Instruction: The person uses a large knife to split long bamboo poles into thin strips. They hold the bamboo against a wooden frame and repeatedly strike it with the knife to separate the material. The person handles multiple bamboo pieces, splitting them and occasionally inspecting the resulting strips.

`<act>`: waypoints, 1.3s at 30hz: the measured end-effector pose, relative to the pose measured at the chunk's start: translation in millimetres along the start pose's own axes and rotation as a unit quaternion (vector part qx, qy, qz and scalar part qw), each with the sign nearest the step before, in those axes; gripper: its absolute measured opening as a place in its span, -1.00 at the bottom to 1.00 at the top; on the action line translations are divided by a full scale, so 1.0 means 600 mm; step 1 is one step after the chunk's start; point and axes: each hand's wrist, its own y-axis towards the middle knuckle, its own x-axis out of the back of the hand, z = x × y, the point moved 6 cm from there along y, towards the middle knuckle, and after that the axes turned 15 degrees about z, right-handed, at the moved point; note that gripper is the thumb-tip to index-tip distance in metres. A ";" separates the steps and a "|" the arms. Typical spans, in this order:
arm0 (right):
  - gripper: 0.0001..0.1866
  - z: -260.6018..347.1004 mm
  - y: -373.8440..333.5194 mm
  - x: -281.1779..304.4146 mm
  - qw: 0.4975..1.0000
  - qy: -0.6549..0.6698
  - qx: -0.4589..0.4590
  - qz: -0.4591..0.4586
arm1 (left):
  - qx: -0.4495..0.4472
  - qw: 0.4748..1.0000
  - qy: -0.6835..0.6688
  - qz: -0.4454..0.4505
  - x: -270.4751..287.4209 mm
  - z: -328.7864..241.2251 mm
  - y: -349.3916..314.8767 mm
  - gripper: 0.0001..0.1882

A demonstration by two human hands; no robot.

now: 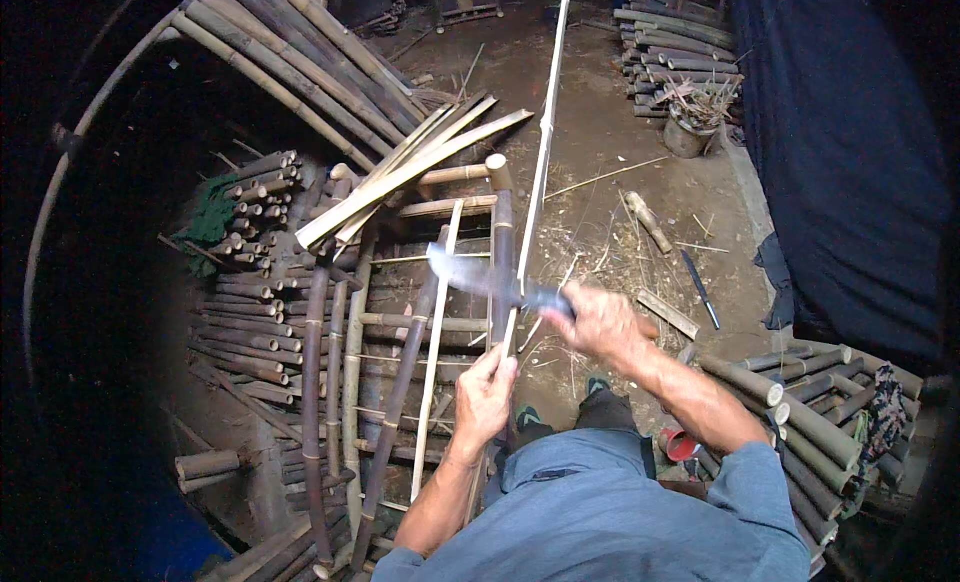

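My left hand point(484, 394) is closed round the near part of a long, pale bamboo strip point(544, 142), which runs from my lap far out ahead. In my right hand point(604, 325) is a broad-bladed machete point(468, 276), gripped by its handle. Its blade points left, smeared by motion, and crosses the strip just beyond my left hand; whether the edge touches the strip I cannot tell. A dark bamboo frame point(502, 232) with crossbars stands under and left of the strip. Another pale strip point(437, 352) lies lengthwise over this frame.
Split bamboo slats point(410, 175) rest across the frame's far end. Cut poles are stacked at left point(245, 327), far right point(680, 42) and near right point(800, 412). On the dirt floor lie a dark long-bladed tool point(700, 289), a short bamboo piece point(648, 222) and shavings. A red container point(677, 444) stands beside me.
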 end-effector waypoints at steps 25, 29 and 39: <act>-0.55 -0.313 0.113 0.182 0.982 -0.045 0.177 0.038 | 0.009 0.984 0.165 -0.070 -0.220 -0.067 -0.023 -0.74; -0.42 -0.457 0.199 0.251 0.995 -0.060 -0.081 0.021 | 0.038 0.981 0.186 -0.043 -0.235 -0.052 -0.070 -0.76; -0.31 -0.605 0.250 0.389 0.964 -0.197 -0.176 -0.016 | 0.115 0.961 0.251 -0.029 -0.178 0.127 -0.289 -0.78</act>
